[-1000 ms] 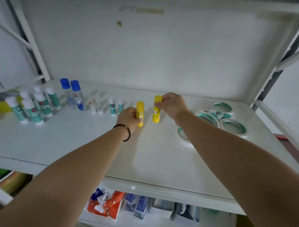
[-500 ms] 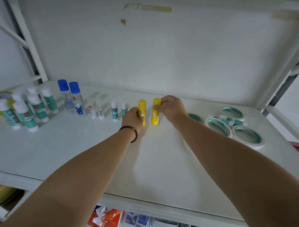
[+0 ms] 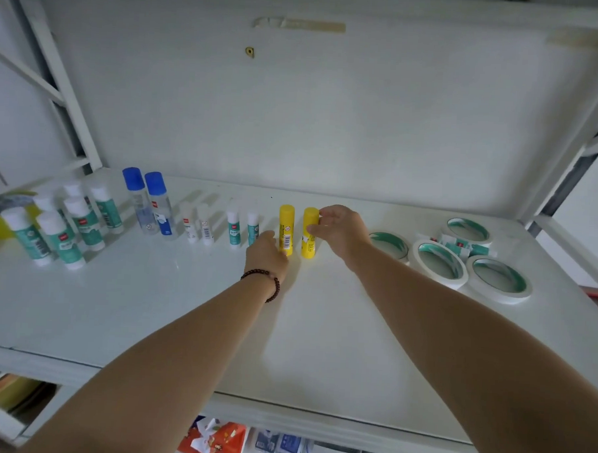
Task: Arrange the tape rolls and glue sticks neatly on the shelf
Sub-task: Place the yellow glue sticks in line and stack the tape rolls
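green glue sticks (image 3: pixel 68 226): clustered upright at the shelf's (image 3: pixel 150 305) far left, light hard plastic
my left hand (image 3: pixel 267 254): fingers curled round the foot of the left yellow stick (image 3: pixel 286 230), standing upright
right yellow stick (image 3: pixel 310 232): upright just beside it; my right hand (image 3: pixel 338 229) pinches its upper half, thumb and fingers (image 3: pixel 325 211) narrow
handling: I judge these stiff, smooth, top-heavy; hold them low on the barrel
tape rolls (image 3: pixel 440 263): flat at the right, light; take them by the rim

A strip of tape (image 3: pixel 299 24) and a small hole (image 3: pixel 249 51) mark the back wall, with packets (image 3: pixel 213 441) on the lower level.
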